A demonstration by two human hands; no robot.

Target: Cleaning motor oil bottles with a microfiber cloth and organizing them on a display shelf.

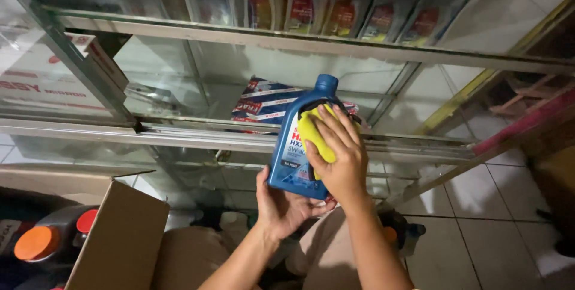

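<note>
My left hand [281, 206] cups the bottom of a blue plastic oil bottle [291, 158] with a blue cap, holding it upright in front of a glass display cabinet. My right hand [340, 158] presses a yellow cloth [312, 134] flat against the bottle's front label, fingers spread over it. The cloth and hand hide much of the label.
The glass cabinet has metal-framed shelves [251, 140]. A flat blue, white and red box [263, 101] lies on the middle shelf, and packets [341, 11] line the top shelf. An open cardboard box [114, 236] stands at lower left beside dark bottles with orange caps [36, 242]. Tiled floor [479, 218] lies to the right.
</note>
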